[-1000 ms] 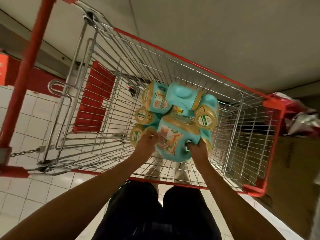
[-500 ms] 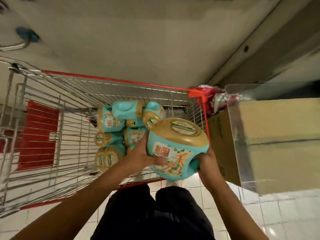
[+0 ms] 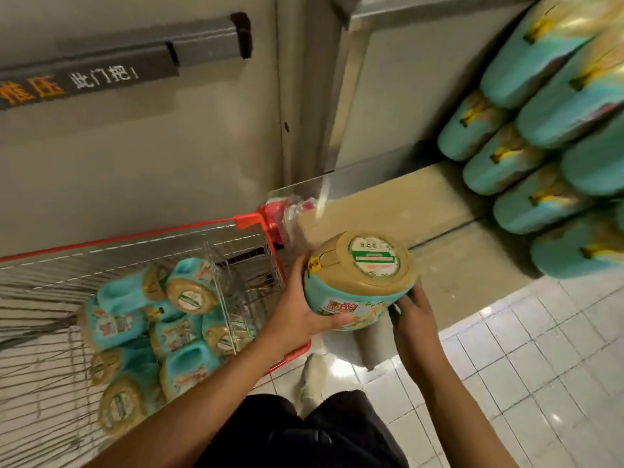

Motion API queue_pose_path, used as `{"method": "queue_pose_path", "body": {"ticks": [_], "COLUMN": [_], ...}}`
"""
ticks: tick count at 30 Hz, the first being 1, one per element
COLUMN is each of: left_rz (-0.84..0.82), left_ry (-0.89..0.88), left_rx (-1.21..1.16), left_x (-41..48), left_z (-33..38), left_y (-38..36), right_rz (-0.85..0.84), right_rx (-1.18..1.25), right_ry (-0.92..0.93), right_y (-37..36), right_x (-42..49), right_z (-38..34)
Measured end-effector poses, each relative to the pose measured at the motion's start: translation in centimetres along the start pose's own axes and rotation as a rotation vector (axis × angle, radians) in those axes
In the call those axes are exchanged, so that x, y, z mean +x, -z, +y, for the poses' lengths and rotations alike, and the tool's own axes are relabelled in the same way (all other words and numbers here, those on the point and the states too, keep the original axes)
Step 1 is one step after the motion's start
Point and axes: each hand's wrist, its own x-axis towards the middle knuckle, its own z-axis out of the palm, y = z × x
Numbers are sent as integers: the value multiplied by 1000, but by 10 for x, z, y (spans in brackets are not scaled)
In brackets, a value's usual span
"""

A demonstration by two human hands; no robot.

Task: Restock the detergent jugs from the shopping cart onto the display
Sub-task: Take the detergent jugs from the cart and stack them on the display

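Observation:
I hold one teal detergent jug (image 3: 359, 278) with a tan base between both hands, to the right of the cart, above the floor. My left hand (image 3: 299, 314) wraps its left side and underside. My right hand (image 3: 410, 310) grips its lower right side. The wire shopping cart (image 3: 250, 221) with red trim stands at left and holds several more teal jugs (image 3: 182, 329). The display (image 3: 439, 211), a low tan platform, lies ahead on the right, with stacked teal jugs (image 3: 526, 184) lying on their sides on it.
A grey door with a push bar (image 3: 152, 49) stands behind the cart. A metal-edged wall corner (image 3: 324, 184) rises beside the platform. White tiled floor (image 3: 540, 366) lies at right. My shoe (image 3: 312, 383) shows just below the jug.
Both hands lifted the jug out of the cart and carried it right, towards the platform. My view turned right, bringing the stacked jugs into sight.

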Motion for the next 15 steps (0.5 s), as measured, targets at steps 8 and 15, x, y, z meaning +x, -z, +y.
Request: {"method": "queue_pose_path", "body": {"ticks": [8,15], "left_rz": [47,61], "left_ry": [-49,-122], "left_rx": [100,151], "left_x": [33,89], "left_z": [-27,-29], "left_y": [-51,-71], "right_rz": [-1,-67], "right_rx": [-86,-149], "right_ry": [150,212], "right_y": [42,49], "right_x": [2,50], "right_z": [16,12]}}
